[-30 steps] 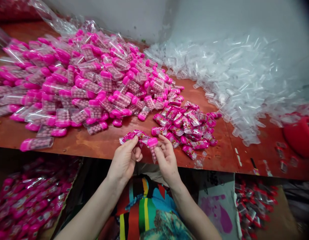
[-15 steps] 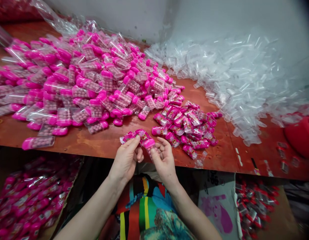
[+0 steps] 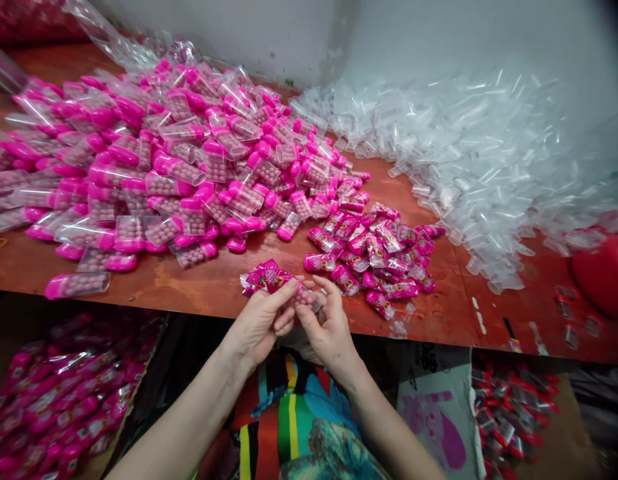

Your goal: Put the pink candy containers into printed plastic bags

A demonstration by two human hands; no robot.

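Observation:
My left hand pinches a printed pink wrapper sleeve at the table's front edge. My right hand grips a small clear candy container with pink balls, pressed against the sleeve's open end. Both hands meet just over the brown table. A small heap of wrapped pink packs lies just beyond my right hand. A big pile of unwrapped pink-capped containers covers the table's left half.
A heap of clear empty plastic pieces fills the back right. A red object sits at the right edge. Below the table, a box of pink packs stands at left and red packs at right.
My hands have come together. The container, upright with its pink cap showing a second ago, has tipped and gone into the sleeve's end, and the sleeve turned its printed face up.

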